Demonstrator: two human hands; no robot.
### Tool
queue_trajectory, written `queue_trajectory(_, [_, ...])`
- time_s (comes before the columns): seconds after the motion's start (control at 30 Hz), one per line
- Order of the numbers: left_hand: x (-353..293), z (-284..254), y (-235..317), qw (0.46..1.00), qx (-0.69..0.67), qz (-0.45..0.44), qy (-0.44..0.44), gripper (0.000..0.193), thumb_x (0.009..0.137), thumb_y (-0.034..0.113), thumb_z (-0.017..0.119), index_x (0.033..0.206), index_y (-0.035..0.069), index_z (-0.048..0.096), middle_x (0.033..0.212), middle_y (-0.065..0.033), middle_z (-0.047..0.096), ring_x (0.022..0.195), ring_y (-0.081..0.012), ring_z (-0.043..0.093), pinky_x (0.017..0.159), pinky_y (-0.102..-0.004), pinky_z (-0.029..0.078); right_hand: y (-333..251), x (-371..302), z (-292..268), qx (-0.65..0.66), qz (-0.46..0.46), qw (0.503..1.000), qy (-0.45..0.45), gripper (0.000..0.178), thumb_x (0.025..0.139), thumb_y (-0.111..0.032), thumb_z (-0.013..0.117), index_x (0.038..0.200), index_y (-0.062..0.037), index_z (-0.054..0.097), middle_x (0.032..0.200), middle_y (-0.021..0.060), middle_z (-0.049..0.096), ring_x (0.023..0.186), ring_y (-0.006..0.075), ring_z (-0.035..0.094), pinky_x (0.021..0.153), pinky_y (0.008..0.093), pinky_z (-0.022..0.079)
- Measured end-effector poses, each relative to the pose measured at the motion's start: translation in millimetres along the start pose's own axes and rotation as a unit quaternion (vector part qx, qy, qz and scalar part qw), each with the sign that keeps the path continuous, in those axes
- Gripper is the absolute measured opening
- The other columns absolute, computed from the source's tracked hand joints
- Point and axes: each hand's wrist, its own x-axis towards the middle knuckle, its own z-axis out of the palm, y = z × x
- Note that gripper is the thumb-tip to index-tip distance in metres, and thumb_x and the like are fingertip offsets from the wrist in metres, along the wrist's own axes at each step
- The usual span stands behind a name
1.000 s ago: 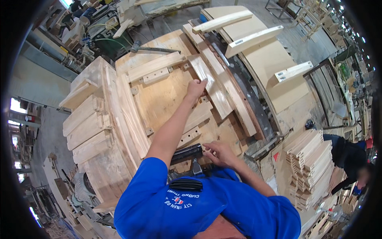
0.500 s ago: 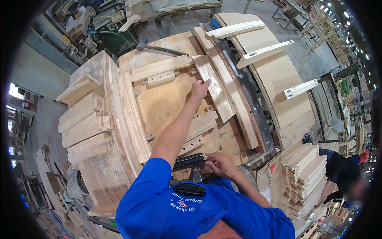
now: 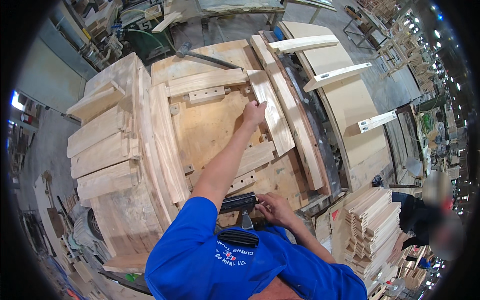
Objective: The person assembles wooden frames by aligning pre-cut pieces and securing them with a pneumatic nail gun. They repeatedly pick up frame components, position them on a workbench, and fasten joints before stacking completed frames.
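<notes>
Four-sided wooden framing lies on a plywood board (image 3: pixel 210 122). My left hand (image 3: pixel 254 114) is closed on the inner edge of its right-hand wooden rail (image 3: pixel 272 115). The top rail (image 3: pixel 207 82) meets that rail's far end, and the left rail (image 3: pixel 167 145) runs down toward me. Nearer to me, a shorter slat (image 3: pixel 255 156) lies across the board, partly behind my left arm. My right hand (image 3: pixel 278 209) is closed with its fingertips at the right end of a black metal bar (image 3: pixel 238 202) on the board's near edge; the exact grip is partly hidden.
A mallet (image 3: pixel 184 49) lies beyond the top rail. Flat boards (image 3: pixel 102 155) are laid at left. Slotted wooden pieces (image 3: pixel 337 76) rest on a panel at right. Stacked slats (image 3: pixel 372 230) stand at lower right, with another person (image 3: pixel 417 217) beside them.
My right hand's fingers have closed in onto the end of the black bar. The left hand stays on the right-hand rail. The whole view has shifted slightly.
</notes>
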Motion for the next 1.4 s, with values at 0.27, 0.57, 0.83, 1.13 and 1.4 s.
queue_trajectory(0.27, [17.1, -20.9, -12.3, 0.997, 0.035, 0.049, 0.040, 0.035, 0.096, 0.031, 0.070, 0.093, -0.004, 0.067, 0.076, -0.0104, 0.067, 0.065, -0.0201, 0.067, 0.056, -0.0372, 0.058, 2.6, 2.0, 13.5, 0.030, 0.004, 0.999, 0.045, 0.038, 0.096, -0.023, 0.072, 0.128, -0.0037, 0.066, 0.090, 0.0146, 0.069, 0.078, 0.0312, 0.069, 0.069, 0.0411, 0.056])
queue_trajectory(0.57, [-7.8, -4.3, 2.5, 0.999, -0.042, 0.001, -0.010, 0.036, 0.096, 0.030, 0.070, 0.093, -0.006, 0.069, 0.084, -0.0136, 0.071, 0.071, -0.0230, 0.073, 0.060, -0.0386, 0.065, 16.8, 70.0, 4.1, 0.517, 0.338, 0.762, 0.192, 0.031, 0.102, -0.040, 0.068, 0.103, -0.0087, 0.069, 0.077, 0.0017, 0.067, 0.054, 0.0083, 0.058, 0.043, 0.0225, 0.039])
queue_trajectory(0.83, [-4.8, -9.3, 5.0, 1.000, -0.015, -0.007, -0.017, 0.034, 0.096, 0.028, 0.071, 0.090, -0.005, 0.068, 0.082, -0.0132, 0.071, 0.070, -0.0225, 0.072, 0.055, -0.0382, 0.064, 31.3, 106.9, 14.1, 0.558, 0.343, 0.720, 0.229, 0.027, 0.097, -0.040, 0.076, 0.090, -0.0163, 0.065, 0.070, -0.0036, 0.063, 0.049, 0.0068, 0.056, 0.041, 0.0215, 0.036])
queue_trajectory(1.13, [7.3, -10.7, 3.6, 0.999, -0.027, -0.026, -0.036, 0.034, 0.097, 0.032, 0.071, 0.092, -0.002, 0.068, 0.080, -0.0087, 0.067, 0.068, -0.0186, 0.068, 0.060, -0.0384, 0.064, 36.1, 106.1, 22.8, 0.565, 0.323, 0.715, 0.253, 0.029, 0.095, -0.040, 0.078, 0.086, -0.0174, 0.062, 0.069, -0.0049, 0.061, 0.051, 0.0074, 0.058, 0.042, 0.0219, 0.037])
queue_trajectory(1.4, [12.4, -12.9, 4.0, 0.998, -0.051, -0.020, -0.022, 0.034, 0.097, 0.032, 0.072, 0.090, -0.001, 0.069, 0.080, -0.0080, 0.067, 0.064, -0.0188, 0.066, 0.059, -0.0378, 0.063, 34.7, 108.5, 24.2, 0.548, 0.319, 0.730, 0.255, 0.030, 0.096, -0.041, 0.076, 0.084, -0.0178, 0.061, 0.068, -0.0055, 0.060, 0.051, 0.0075, 0.058, 0.044, 0.0228, 0.037])
